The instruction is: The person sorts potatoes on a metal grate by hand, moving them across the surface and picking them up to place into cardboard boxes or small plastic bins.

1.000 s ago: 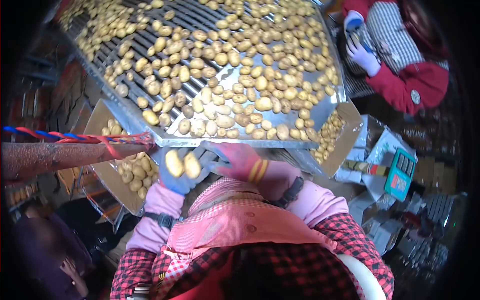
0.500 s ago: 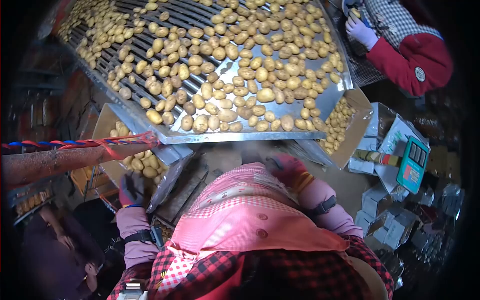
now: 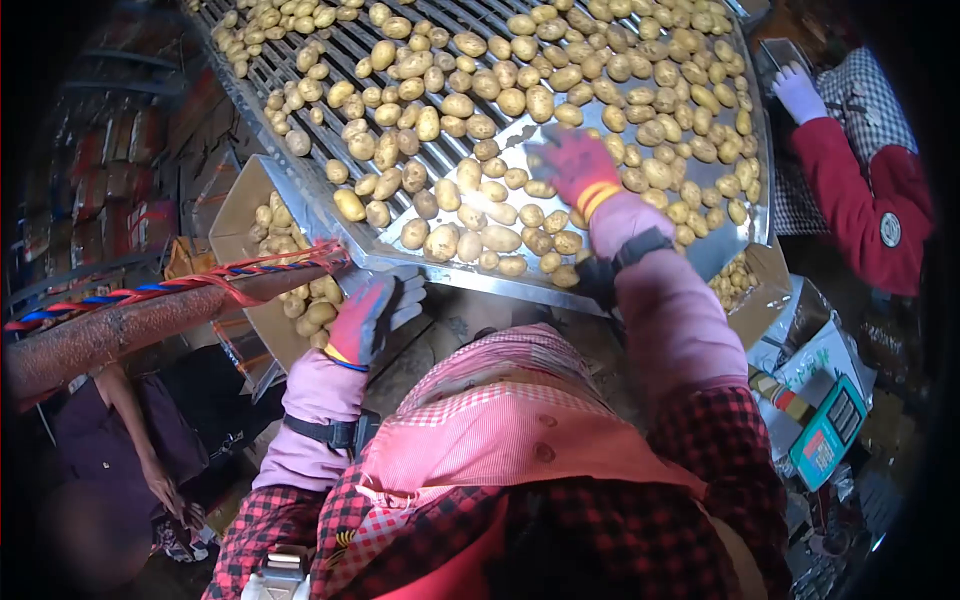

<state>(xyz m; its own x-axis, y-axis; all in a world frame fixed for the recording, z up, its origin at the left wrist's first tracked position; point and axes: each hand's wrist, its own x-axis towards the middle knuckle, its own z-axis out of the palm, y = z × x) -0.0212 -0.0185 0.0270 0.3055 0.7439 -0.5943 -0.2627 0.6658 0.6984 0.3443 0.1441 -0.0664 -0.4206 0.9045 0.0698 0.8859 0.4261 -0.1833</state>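
My right hand (image 3: 578, 168), in a red and grey glove with a yellow cuff, reaches over the potatoes (image 3: 500, 238) spread on the metal sorting table (image 3: 520, 133). Its slightly blurred fingers stretch to the left, low among the potatoes, and appear to hold none. My left hand (image 3: 375, 312), gloved alike, is near the table's front left corner, its fingers extended to the right with nothing in them. Beside it is a cardboard box (image 3: 236, 222) of potatoes, partly hidden by a rusty bar (image 3: 180, 322).
Red and blue cord (image 3: 120, 297) winds round the bar. A second potato box (image 3: 765, 285) is under the right corner, near a teal scale display (image 3: 828, 432). A co-worker's gloved hand (image 3: 799, 93) is at the far right; another person (image 3: 130, 430) is at lower left.
My right hand has risen from beside my apron onto the potatoes. The left has moved right and up from the left box, its fingers now extended. The view has shifted.
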